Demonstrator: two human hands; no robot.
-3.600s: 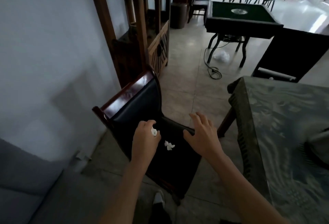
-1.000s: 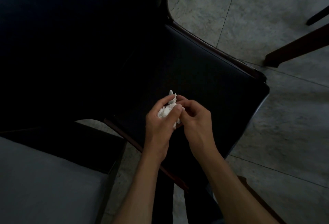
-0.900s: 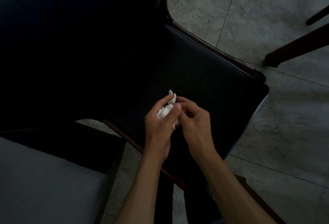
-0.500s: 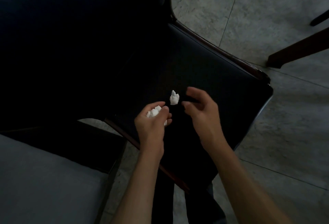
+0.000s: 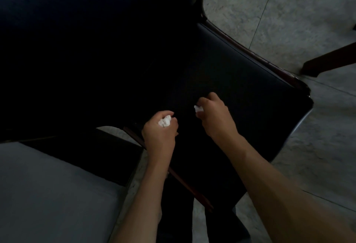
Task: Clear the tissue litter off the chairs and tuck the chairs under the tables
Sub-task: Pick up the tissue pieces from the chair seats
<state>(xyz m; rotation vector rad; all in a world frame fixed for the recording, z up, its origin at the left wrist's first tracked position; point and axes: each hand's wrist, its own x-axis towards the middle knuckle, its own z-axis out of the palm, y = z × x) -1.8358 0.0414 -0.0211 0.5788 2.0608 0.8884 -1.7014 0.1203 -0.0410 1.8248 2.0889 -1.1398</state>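
Observation:
I look straight down on a dark padded chair seat (image 5: 250,92) with a reddish wooden rim. My left hand (image 5: 159,136) is closed around a crumpled white tissue wad (image 5: 164,122) above the seat's near-left edge. My right hand (image 5: 215,119) pinches a second small white tissue piece (image 5: 198,109) between thumb and fingers, just over the middle of the seat. The chair's backrest (image 5: 96,30) fills the upper left, very dark.
A grey cushioned seat (image 5: 48,194) lies at the lower left, close beside the chair. Grey tiled floor (image 5: 289,11) shows at the right and top right. A dark wooden table leg (image 5: 331,59) slants in from the right edge.
Half a second ago the small tissue piece lay loose on the seat between my hands. My right hand has closed on it; my left hand still holds its wad.

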